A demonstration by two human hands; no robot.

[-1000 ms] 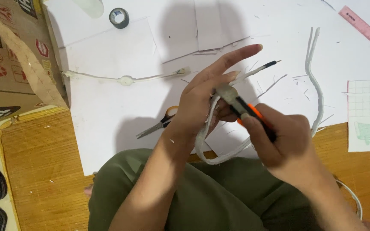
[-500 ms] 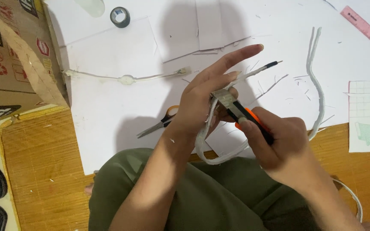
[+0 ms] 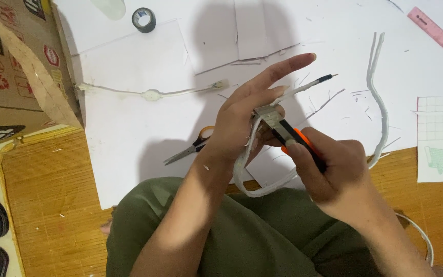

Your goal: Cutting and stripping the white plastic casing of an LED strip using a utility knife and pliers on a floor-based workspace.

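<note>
floor: woven bamboo mat (image 3: 47, 205), lower left and right | cover: white paper sheets (image 3: 129, 138) across centre and top | upper left: cardboard box (image 3: 11, 66) | light: soft, shadow top centre

Brown cardboard box (image 3: 11, 66) at top left, w/ red & black printed labels.

left hand (image 3: 242, 120): white cable (image 3: 247, 154) is being gripped, index finger extended toward 2 o'clock | right hand (image 3: 334, 169): orange-and-black utility knife (image 3: 290, 136) is being pressed against cable | scissors (image 3: 190, 149) are lying at 9 o'clock of left hand
</note>
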